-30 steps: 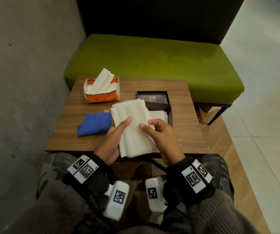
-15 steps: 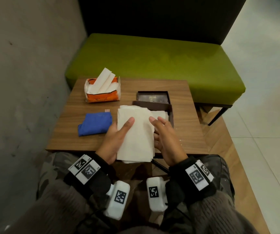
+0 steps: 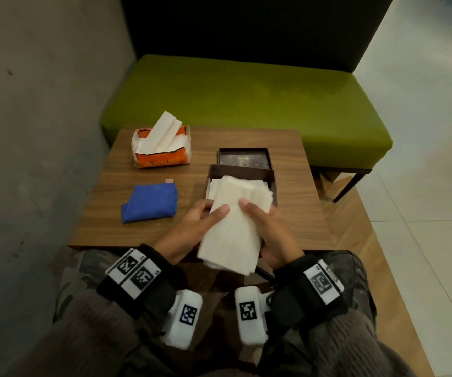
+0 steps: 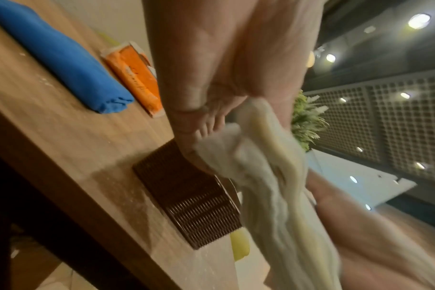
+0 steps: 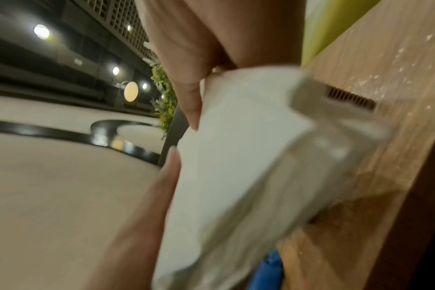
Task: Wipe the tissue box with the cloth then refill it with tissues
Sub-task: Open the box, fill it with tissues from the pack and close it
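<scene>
I hold a thick stack of white tissues (image 3: pixel 235 227) between both hands over the near edge of the table. My left hand (image 3: pixel 205 216) grips its left side with the thumb on top; my right hand (image 3: pixel 263 224) grips the right side the same way. The far end of the stack leans over the open dark brown tissue box (image 3: pixel 271 175), which has white tissues inside. The box's ribbed side (image 4: pixel 186 196) shows in the left wrist view, beside the tissues (image 4: pixel 268 196). In the right wrist view the tissues (image 5: pixel 236 157) are blurred. A folded blue cloth (image 3: pixel 151 204) lies to the left.
An orange tissue pack (image 3: pixel 162 149) with tissues sticking out stands at the table's far left. The box's dark lid (image 3: pixel 243 159) lies behind the box. The small wooden table (image 3: pixel 301 213) has a green bench (image 3: pixel 246 91) behind it and a grey wall to the left.
Both hands have carried the tissue stack to the right and forward, so its far end now lies over the open box. The grip has tightened on both sides.
</scene>
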